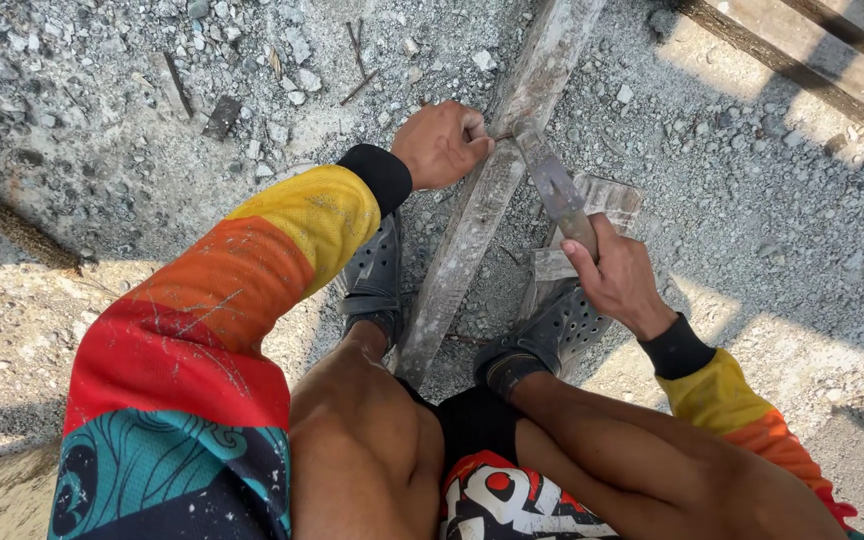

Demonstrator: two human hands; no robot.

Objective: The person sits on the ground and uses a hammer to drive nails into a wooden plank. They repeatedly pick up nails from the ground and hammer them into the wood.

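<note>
A crouching person's left hand (440, 145) pinched a nail (501, 134) against a weathered plank (472, 225) lying on gravel (732, 190), apparently steadying it for a blow. To its right, the right hand (617, 280) was wrapped tight around a hammer (552, 180), whose head rested by the nail. Both clogs (377, 270) flanked the plank, likely bracing it. The nail itself was barely visible.
</note>
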